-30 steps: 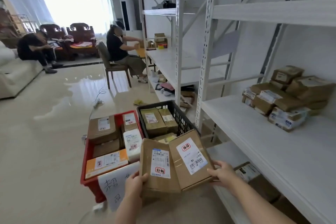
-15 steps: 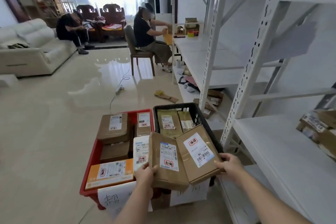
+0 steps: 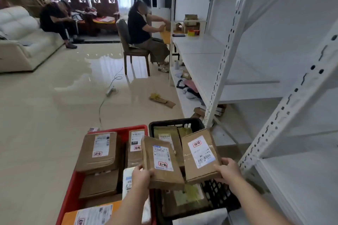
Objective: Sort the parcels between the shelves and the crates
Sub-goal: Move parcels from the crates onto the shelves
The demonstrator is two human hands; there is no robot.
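My left hand (image 3: 141, 176) grips the near corner of a brown parcel (image 3: 161, 162) with a white label and red stamp. My right hand (image 3: 226, 170) grips a second brown parcel (image 3: 200, 155) with a larger white label. Both parcels hang side by side above the two crates. The red crate (image 3: 120, 129) on the left holds several brown labelled parcels, a white one and an orange one. The black crate (image 3: 175, 122) on the right holds olive-green parcels. White metal shelves (image 3: 210, 64) run along the right.
A shelf post (image 3: 225, 56) stands just beyond the black crate. A person sits on a chair (image 3: 128, 45) at the far shelf end, another on the sofa (image 3: 20, 42). A power strip and cable (image 3: 110, 91) and cardboard scraps (image 3: 161, 99) lie on the tiled floor.
My view has swung left and down, away from the stacked shelf parcels. Both held parcels have come forward over the crates, and they sit slightly apart now.
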